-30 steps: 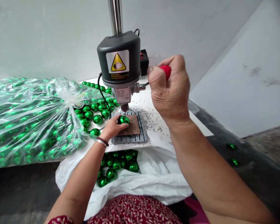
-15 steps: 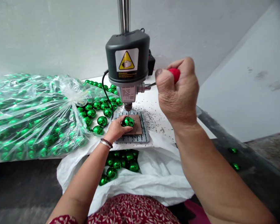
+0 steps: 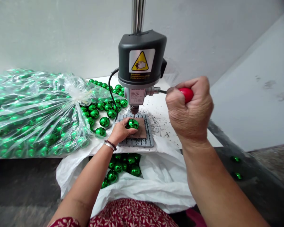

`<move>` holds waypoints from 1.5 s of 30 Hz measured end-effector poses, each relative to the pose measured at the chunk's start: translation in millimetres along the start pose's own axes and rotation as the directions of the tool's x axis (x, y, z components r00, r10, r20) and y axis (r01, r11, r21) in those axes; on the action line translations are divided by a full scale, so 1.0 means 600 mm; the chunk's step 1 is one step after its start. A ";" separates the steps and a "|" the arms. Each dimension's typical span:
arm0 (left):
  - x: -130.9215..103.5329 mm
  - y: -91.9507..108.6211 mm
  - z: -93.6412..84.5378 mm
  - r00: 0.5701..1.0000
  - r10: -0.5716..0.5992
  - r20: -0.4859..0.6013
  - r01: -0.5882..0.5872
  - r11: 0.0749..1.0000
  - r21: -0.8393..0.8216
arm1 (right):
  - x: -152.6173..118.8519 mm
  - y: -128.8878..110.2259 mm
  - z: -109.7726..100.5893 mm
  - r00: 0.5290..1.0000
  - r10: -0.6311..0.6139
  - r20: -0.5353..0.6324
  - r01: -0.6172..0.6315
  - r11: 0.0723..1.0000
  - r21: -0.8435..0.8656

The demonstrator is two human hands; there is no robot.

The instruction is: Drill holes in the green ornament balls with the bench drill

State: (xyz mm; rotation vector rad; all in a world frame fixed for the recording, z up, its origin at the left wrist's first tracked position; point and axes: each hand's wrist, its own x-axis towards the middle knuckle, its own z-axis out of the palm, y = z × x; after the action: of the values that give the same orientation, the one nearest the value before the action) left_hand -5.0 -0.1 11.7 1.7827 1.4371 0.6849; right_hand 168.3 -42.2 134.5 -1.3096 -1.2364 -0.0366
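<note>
Beneath the chuck of a drill press (image 3: 142,60), a shiny green ball (image 3: 133,123) rests on a brown board (image 3: 142,130). My left hand (image 3: 122,130) grips that ball between thumb and fingers from the left side. The thin drill bit (image 3: 133,116) reaches down to the ball's top; whether it has gone in I cannot tell. Up on the right, my right hand (image 3: 190,108) is wrapped around the red knob (image 3: 186,94) of the press's feed lever. The board lies on the grey metal base (image 3: 149,138).
A tied clear plastic bag (image 3: 38,119) full of green balls fills the left of the white table (image 3: 165,104). Loose balls (image 3: 104,121) lie beside it. Dark shavings surround the base. More balls sit in a white sack (image 3: 161,186) below the table edge; two lie on the floor at right.
The lever knob and my right hand have come down. The press appears further right in view as the camera shifted. My left hand still holds the ball on the board.
</note>
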 end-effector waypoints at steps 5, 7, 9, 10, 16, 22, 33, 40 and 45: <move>0.000 -0.004 -0.001 1.000 0.019 -0.008 -0.020 1.000 -0.012 | -0.009 0.008 0.006 0.997 -0.059 -0.050 0.062 0.997 0.048; 0.000 -0.005 0.000 0.999 0.033 -0.020 -0.033 0.999 -0.005 | -0.012 0.011 0.008 0.994 -0.087 -0.065 0.091 0.994 0.059; -0.001 -0.006 0.002 0.999 0.038 -0.035 -0.039 0.999 -0.010 | -0.013 0.014 0.009 0.991 -0.111 -0.073 0.116 0.991 0.064; -0.002 -0.006 0.003 0.998 0.037 -0.043 -0.038 0.999 -0.014 | -0.012 0.014 0.010 0.990 -0.119 -0.073 0.123 0.990 0.064; -0.005 -0.007 0.009 0.997 0.056 -0.053 -0.055 0.998 0.010 | 0.026 -0.007 0.010 0.999 -0.044 -0.016 0.045 0.998 0.048; 0.005 -0.010 -0.008 0.998 -0.053 -0.014 0.051 0.986 -0.160 | 0.064 -0.040 0.011 0.993 0.097 0.063 -0.096 0.995 -0.014; 0.014 -0.009 -0.013 0.989 -0.144 -0.016 0.135 0.960 -0.245 | 0.067 -0.042 0.005 0.985 0.087 0.148 -0.091 0.996 0.022; 0.010 0.002 -0.020 0.985 -0.168 -0.040 0.155 0.961 -0.230 | 0.066 -0.041 0.008 0.985 0.075 0.159 -0.075 0.997 -0.005; 0.012 -0.004 -0.016 0.990 -0.136 -0.036 0.125 0.968 -0.218 | 0.064 -0.043 0.007 0.981 0.072 0.180 -0.065 0.997 -0.040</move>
State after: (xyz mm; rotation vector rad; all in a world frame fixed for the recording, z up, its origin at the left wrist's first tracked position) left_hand -12.7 9.0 15.0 1.4999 1.4410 0.7904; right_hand 165.6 -25.2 177.9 -1.4086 -1.3480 0.1132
